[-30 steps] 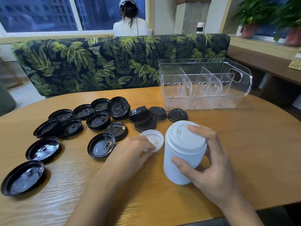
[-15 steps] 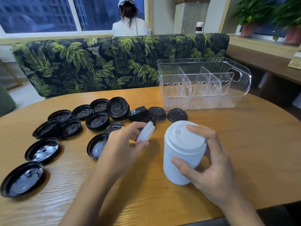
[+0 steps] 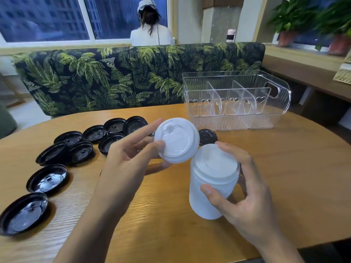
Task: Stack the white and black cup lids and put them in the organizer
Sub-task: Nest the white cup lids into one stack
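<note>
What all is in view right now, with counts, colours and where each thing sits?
loose lid: one, white, tilted in the air above the table.
lid stack: one, white, near the table's centre.
black lids: at least ten, black, scattered on the table's left, some hidden behind the hand.
organizer: one, clear, divided, far right of the table.
table: one, light wood.
sofa: one, dark with green palms, behind the table.
potted plants: two, green, upper right.
person: one, white top, behind the sofa.
left hand: pinches the loose lid.
right hand: grips the lid stack.
</note>
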The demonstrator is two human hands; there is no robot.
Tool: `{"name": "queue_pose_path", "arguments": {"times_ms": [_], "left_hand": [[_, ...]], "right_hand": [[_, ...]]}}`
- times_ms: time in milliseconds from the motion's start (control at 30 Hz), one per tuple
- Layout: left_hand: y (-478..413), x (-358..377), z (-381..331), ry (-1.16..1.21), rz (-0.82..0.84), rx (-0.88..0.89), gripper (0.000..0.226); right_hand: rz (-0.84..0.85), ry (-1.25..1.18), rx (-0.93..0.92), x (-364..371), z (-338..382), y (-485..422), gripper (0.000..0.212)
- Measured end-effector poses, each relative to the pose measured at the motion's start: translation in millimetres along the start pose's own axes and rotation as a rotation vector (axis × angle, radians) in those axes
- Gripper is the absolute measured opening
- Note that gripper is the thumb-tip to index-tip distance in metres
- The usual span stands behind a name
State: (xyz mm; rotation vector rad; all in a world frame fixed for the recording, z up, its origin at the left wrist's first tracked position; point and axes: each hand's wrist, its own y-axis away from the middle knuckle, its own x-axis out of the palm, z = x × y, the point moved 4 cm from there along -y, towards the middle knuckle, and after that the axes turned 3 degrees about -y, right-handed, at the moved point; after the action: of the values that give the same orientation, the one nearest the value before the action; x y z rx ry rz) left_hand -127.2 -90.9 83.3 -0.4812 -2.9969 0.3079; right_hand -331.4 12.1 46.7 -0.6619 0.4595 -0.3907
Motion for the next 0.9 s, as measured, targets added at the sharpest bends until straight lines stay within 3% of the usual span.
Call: {"name": "queue_pose_path", "arguments": {"times_ms": [133,300,500,600,667,767,900], "left_hand": [[4.2,11.4,-1.2,0.018,0.076,-0.031,0.033],[10.5,26.8,-8.2,-0.148,0.13,0.045,0.034],[13.4,33.8,-1.0,-0.308,0.14,0.086,0.035],[12.3,34.0,1.9,-0.388,0.113,0.148,0.047],[11.2,37.0,3.1,-0.35,0.179,0.167,0.06],[10.8,44.7,3.7,-0.272,0.256,0.187,0.06],[10.9,49.3,4.0,-0.269,0.184,0.23,0.058]], "right_hand": [[0.007,-0.009,0.031,0.6,0.3,1.2,0.079],[0.011,0.013,0.013,1.1,-0.7,1.7,0.087],[0.02,0.013,-0.002,0.1,-0.9,1.4,0.078],[0.015,-0.005,0.022,-0.9,-1.1,1.5,0.076],[0.013,-0.004,0.023,-0.8,-0.4,1.6,0.075],[0.011,-0.017,0.037,0.5,-1.1,2.1,0.079],[-0.015,-0.034,0.079,1.2,-2.4,3.6,0.088]]}}
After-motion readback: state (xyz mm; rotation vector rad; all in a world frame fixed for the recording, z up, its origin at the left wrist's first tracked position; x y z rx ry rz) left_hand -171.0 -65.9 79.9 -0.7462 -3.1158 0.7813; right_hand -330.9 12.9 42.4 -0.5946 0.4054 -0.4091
